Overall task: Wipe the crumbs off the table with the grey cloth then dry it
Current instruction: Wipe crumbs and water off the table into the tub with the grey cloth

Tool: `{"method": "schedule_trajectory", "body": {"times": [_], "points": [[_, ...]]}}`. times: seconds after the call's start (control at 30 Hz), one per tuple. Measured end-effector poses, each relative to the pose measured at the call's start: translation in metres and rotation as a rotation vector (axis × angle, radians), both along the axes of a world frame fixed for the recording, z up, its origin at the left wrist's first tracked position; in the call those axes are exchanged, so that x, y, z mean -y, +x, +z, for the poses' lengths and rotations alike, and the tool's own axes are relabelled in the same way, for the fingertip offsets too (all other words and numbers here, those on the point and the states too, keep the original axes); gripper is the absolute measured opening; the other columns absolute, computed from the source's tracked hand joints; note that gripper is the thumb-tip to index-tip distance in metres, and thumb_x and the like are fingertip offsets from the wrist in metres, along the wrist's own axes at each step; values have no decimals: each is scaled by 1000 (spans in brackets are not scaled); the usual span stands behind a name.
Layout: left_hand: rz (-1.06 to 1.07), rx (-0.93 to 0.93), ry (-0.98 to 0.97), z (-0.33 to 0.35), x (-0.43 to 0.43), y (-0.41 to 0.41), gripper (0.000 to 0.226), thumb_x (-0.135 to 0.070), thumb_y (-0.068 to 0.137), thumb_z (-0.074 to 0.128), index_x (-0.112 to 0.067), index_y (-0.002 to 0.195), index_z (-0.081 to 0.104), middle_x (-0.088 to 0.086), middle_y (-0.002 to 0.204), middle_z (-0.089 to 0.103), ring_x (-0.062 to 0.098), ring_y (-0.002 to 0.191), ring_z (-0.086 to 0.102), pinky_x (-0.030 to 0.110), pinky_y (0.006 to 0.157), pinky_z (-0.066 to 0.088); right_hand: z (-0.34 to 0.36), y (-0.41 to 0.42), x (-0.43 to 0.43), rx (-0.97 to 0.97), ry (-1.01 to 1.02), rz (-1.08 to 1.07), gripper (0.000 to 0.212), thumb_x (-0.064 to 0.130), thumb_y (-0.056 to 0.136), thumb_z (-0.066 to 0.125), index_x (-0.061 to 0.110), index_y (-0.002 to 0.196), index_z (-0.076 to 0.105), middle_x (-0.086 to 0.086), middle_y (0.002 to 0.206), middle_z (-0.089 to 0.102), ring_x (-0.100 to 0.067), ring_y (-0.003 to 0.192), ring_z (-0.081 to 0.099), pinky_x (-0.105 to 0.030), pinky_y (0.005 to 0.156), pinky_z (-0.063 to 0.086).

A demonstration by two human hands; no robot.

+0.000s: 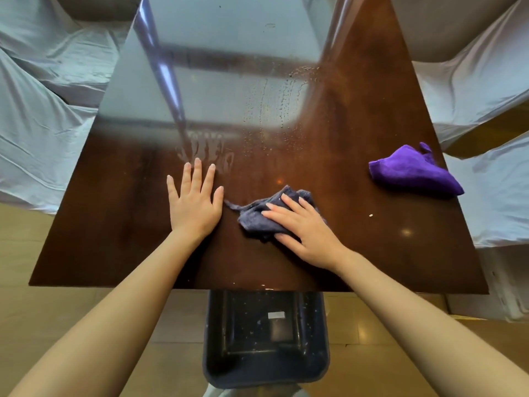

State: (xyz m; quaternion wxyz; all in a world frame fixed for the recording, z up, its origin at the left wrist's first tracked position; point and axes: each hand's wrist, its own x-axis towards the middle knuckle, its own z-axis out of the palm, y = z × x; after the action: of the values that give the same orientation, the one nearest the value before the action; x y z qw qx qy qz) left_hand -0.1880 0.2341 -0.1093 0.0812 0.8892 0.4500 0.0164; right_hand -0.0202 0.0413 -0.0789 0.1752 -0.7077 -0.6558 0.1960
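- Right hand lies flat on the crumpled dark grey cloth, fingers spread and pressing down rather than pinching; no closed grasp.
- Grey cloth bunches out past the right fingertips toward the left hand, its long axis running roughly side to side, a thin tail trailing leftward.
- Left hand rests palm-down, fingers extended and empty, on the glossy dark brown wooden table, just beside that tail.
- One small pale crumb sits behind the right hand's knuckle side, away from both sets of fingertips; right hand is nearer.
- Likely the next sweep must reverse toward it.
- Dark plastic bin sits below the near edge, wrist-side of both hands.
- Folded purple microfibre cloth lies beyond the crumb, well apart from the right fingers, probably for drying.
- Water beads ahead of the fingertips.
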Motion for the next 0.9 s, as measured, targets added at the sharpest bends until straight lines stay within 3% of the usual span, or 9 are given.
{"method": "schedule_trajectory", "body": {"times": [0.27,0.47,0.6,0.8,0.9], "points": [[13,14,22,-2,51,-13,59,-49,93,14,-26,146,6,4,158,3,21,145,-3,50,115,-6,1,-52,67,-72,45,-9,52,20,90,55,30,138,37,10,148,36,-13,142,14,-32,116,0],[16,-4,1,-1,71,-18,60,-50,93,13,-25,147,6,4,158,3,21,145,-3,50,115,-6,10,-70,97,-257,212,-163,43,4,86,56,17,128,54,0,131,57,-13,127,45,-34,112,30],[20,-2,2,0,71,-18,59,-50,93,14,-26,147,6,3,158,1,21,145,-5,50,115,-6,34,-41,93,-504,356,-373,42,0,87,57,17,125,54,7,125,56,-2,119,51,-19,104,36],[23,-2,8,1,72,-18,60,-51,93,13,-27,147,6,3,158,2,20,145,-5,49,115,-7,61,48,82,-331,401,-480,37,4,89,57,12,125,55,-4,126,60,-10,117,54,-23,105,37],[17,-5,24,0,72,-18,60,-52,92,12,-27,147,6,3,158,2,20,145,-4,50,115,-6,56,88,74,-220,350,-441,38,7,90,56,13,127,53,2,124,57,-7,116,52,-14,102,35]]}}
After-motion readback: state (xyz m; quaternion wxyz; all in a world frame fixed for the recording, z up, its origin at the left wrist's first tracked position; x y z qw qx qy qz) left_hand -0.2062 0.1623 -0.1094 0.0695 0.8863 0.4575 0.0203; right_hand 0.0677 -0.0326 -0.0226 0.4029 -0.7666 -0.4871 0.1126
